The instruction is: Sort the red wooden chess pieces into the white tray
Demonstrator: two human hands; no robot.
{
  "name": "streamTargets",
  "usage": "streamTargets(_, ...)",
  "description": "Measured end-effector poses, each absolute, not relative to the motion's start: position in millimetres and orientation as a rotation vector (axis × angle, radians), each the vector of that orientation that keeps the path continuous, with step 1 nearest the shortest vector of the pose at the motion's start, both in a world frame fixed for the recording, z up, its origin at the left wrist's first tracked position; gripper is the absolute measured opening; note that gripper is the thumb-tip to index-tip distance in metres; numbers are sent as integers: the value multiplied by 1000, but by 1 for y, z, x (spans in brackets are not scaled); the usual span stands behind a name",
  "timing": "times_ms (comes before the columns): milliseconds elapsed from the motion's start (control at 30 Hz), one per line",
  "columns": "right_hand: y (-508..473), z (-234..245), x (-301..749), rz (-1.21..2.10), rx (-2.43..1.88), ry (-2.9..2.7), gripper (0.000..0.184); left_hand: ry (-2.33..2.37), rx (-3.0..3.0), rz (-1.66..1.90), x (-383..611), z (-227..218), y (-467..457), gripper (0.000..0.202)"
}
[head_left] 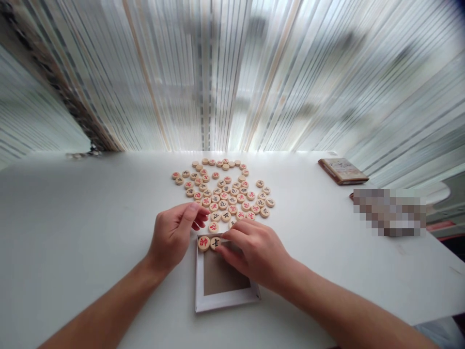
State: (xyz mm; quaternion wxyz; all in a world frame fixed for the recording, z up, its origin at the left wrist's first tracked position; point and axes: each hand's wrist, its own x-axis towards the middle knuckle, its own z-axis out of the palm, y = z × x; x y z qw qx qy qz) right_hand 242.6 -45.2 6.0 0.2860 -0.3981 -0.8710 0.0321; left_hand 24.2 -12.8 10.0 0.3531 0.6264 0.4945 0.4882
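A shallow white box [199,291] with a brown floor lies on the white table [72,223] in front of me. Two round wooden chess discs sit in its far left corner, one with a red mark [203,242] and one with a black mark [215,242]. My right hand [254,252] rests over the box's far edge, its curled fingertips touching the black-marked disc. My left hand [176,232] hovers just left of the box, fingers bent and thumb meeting fingertips at the near edge of a spread of several loose discs [225,191].
A flat brown box lid [343,170] lies at the far right of the table. A blurred-out patch [389,212] sits near the right edge. Striped sheer curtains [232,72] hang behind the table's far edge.
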Motion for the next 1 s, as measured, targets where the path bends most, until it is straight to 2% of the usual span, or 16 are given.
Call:
streamTargets(200, -36, 13, 249, 95, -1039, -2229, 31, 1350, 1648, 1307, 17, 12, -6, 45)
streamTargets(467, -11, 19, 265, 297, -1210, -2011, 18, 1465, 1752, 1283, 5, 8, 9, 41)
streamTargets(767, 57, 28, 252, 356, -1475, -2031, 14, 1458, 1819, 1279, 7, 3, 11, 40)
streamTargets(1000, 99, 30, 232, 387, -1637, -2239, 27, 1466, 1843, 1272, 8, 6, 10, 40)
